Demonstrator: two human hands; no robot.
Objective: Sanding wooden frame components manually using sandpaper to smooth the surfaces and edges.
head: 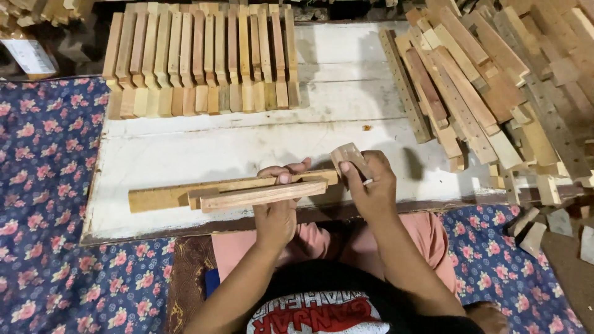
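Left hand point(276, 207) gripped the slats point(247, 193), thumb on top, near their right end; they lay on the white board point(204, 145) at 6 o'clock. Right hand point(370, 185) pinched a small block point(350, 158) at the slats' 3 o'clock tip. I judged the wood light, stiff and dry, best held mid-length. Row of pieces point(201, 59) at 11, loose pile point(489, 80) at 2.

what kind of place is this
Probably a small home woodworking spot set up on the floor. A worn white board serves as a bench over a flowered cloth, with a row of cut wooden slats and a loose heap of wood strips beside it.
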